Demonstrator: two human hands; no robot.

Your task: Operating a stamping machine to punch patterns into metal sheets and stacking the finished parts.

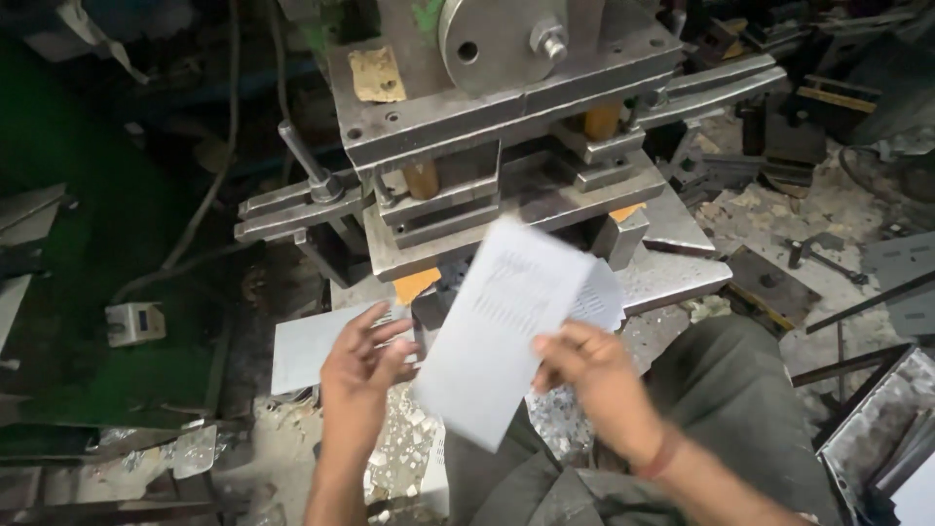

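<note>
The perforated sheet (497, 331) hangs just in front of the press (506, 146), tilted and blurred. From my remote seat I see the left hand (362, 375), left of the sheet, with fingers spread and perhaps only brushing its edge, while the right hand (594, 375) pinches its lower right corner. With one grip only, I judge the sheet could swing, slip, or drop into the metal scraps (399, 448) below the press.

Bare forearms, red wrist thread (664, 453), grey trousers (740, 409)
</note>
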